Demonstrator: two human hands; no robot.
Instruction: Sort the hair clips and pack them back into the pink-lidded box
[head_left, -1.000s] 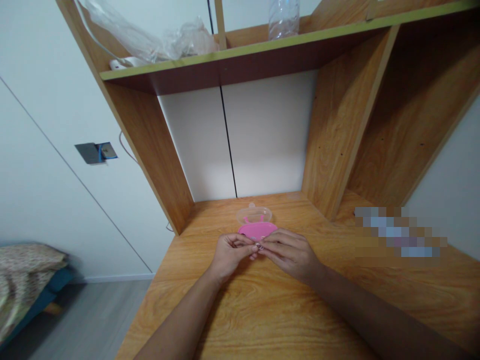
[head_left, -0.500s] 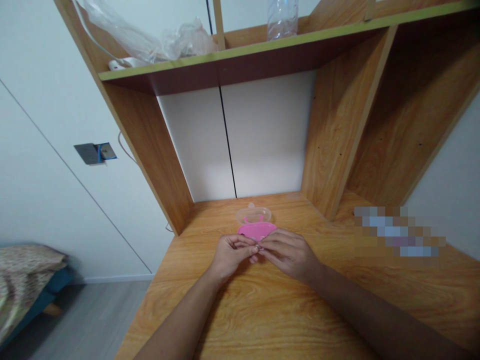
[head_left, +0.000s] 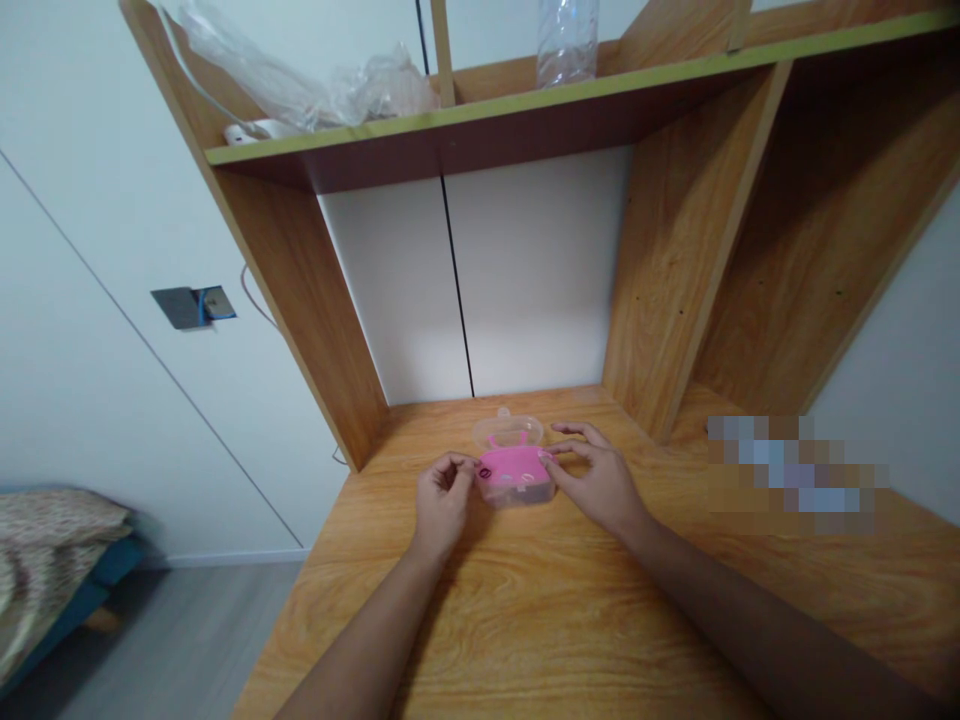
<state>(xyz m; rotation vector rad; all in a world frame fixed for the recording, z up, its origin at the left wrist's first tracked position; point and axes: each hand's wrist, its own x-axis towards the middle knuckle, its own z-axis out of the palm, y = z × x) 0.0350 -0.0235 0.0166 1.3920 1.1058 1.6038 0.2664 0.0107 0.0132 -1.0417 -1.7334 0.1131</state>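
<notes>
A small pink plastic box (head_left: 514, 468) sits on the wooden desk (head_left: 525, 610), and its clear lid (head_left: 508, 430) is tipped open behind it. My left hand (head_left: 442, 497) has its fingers curled, with the fingertips pinching the box's left edge. On the other side, my right hand (head_left: 598, 480) presses thumb and fingertips against the box's right edge while the index finger stretches out above. What is inside the box is too small to make out.
A wooden upright (head_left: 675, 260) rises just right of the box, and a shelf (head_left: 480, 115) above carries a clear bottle (head_left: 568, 35) and crumpled plastic wrap (head_left: 315, 85). A black cable (head_left: 456, 280) runs down the back panel. A blurred patch (head_left: 799, 475) lies on the desk at right.
My hands were joined fingertip to fingertip in front of the box. They have parted and moved forward, one to each side of the box.
</notes>
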